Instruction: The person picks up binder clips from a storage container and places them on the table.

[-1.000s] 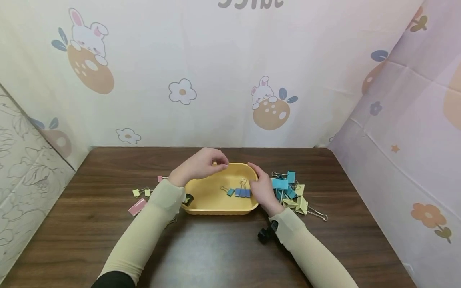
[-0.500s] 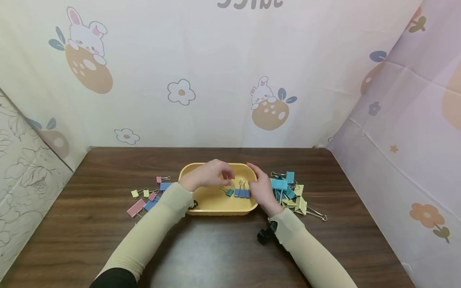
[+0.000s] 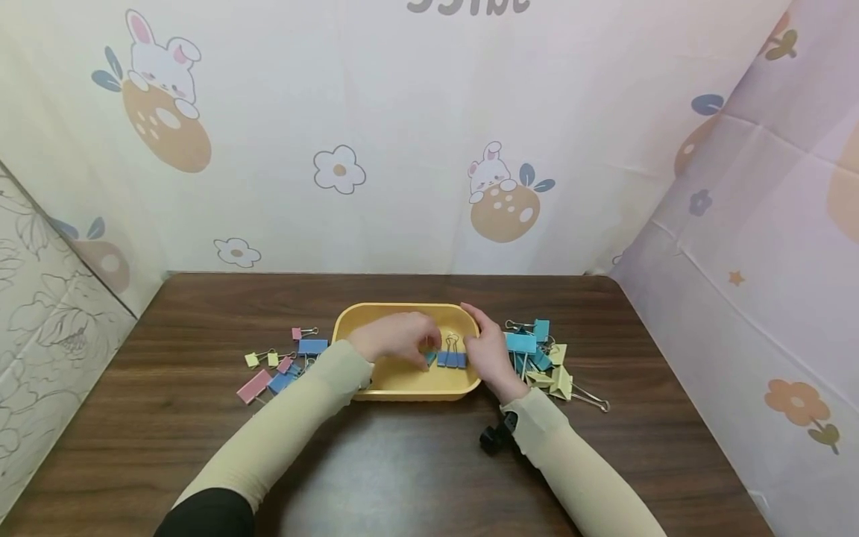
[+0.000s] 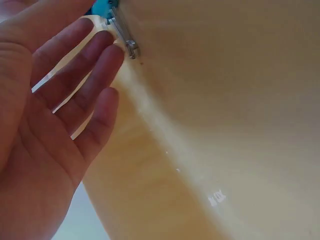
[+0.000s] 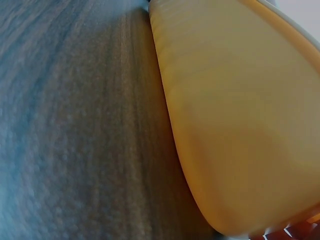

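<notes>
A yellow plastic tray (image 3: 416, 396) rests on the table, holding a small teal binder clip (image 3: 431, 359) and a larger blue binder clip (image 3: 452, 360). My left hand (image 3: 400, 335) reaches down into it, thumb and fingertips right at the teal clip. In the left wrist view the fingers (image 4: 100, 65) are loosely bent and spread, and the teal clip (image 4: 103, 7) with its wire handle shows just past their tips. At the tray's right end my right hand (image 3: 488, 350) grips the rim. The right wrist view shows mostly the tray's outer wall (image 5: 235, 110).
Left of the tray lie several pink, blue and yellow binder clips, among them a large pink clip (image 3: 254, 387) and a blue clip (image 3: 312, 347). To the right is a pile of teal clips (image 3: 520, 342) and yellow clips (image 3: 561, 382). A patterned curtain (image 3: 403, 224) hangs behind the table.
My left hand has moved from above the tray's far rim down and toward the teal clip inside. My right hand stays at the tray's right end.
</notes>
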`<move>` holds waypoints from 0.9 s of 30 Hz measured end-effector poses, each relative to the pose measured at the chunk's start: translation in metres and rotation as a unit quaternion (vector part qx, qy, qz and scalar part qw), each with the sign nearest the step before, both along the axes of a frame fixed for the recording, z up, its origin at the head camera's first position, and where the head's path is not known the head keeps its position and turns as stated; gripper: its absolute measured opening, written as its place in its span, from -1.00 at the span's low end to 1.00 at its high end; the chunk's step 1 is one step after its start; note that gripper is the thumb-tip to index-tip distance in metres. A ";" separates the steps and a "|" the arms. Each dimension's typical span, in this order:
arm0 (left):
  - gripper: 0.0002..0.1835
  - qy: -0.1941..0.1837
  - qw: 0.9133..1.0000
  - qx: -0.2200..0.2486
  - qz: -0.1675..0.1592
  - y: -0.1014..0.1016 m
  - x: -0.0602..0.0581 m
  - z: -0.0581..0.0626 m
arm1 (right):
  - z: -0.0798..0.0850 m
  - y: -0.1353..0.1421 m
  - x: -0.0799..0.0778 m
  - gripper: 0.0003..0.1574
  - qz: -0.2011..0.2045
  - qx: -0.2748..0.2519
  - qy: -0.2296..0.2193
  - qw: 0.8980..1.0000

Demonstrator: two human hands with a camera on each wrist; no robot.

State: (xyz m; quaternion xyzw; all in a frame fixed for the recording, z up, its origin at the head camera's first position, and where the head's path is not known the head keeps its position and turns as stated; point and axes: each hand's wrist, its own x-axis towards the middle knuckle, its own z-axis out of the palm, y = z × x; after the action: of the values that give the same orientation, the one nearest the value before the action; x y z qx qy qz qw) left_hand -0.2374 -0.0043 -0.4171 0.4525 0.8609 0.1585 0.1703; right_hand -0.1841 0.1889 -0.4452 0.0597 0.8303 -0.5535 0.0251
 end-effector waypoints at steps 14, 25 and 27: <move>-0.78 0.033 0.999 -0.021 -0.012 0.003 -0.002 -0.002 | 0.002 0.000 0.000 -0.19 0.000 -0.014 -0.007 1.000; -0.83 -0.007 1.000 0.024 0.018 -0.006 -0.004 0.011 | 0.003 0.000 0.001 -0.19 0.003 -0.010 -0.004 1.000; -0.84 -0.002 0.999 0.037 0.018 -0.009 -0.004 0.017 | 0.002 -0.001 0.001 -0.19 0.003 -0.007 -0.002 1.000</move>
State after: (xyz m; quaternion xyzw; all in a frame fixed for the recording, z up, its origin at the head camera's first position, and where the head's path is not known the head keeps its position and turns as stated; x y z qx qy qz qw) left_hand -0.2417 -0.0131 -0.4001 0.4423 0.8624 0.1938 0.1520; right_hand -0.1828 0.1884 -0.4430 0.0579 0.8266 -0.5591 0.0293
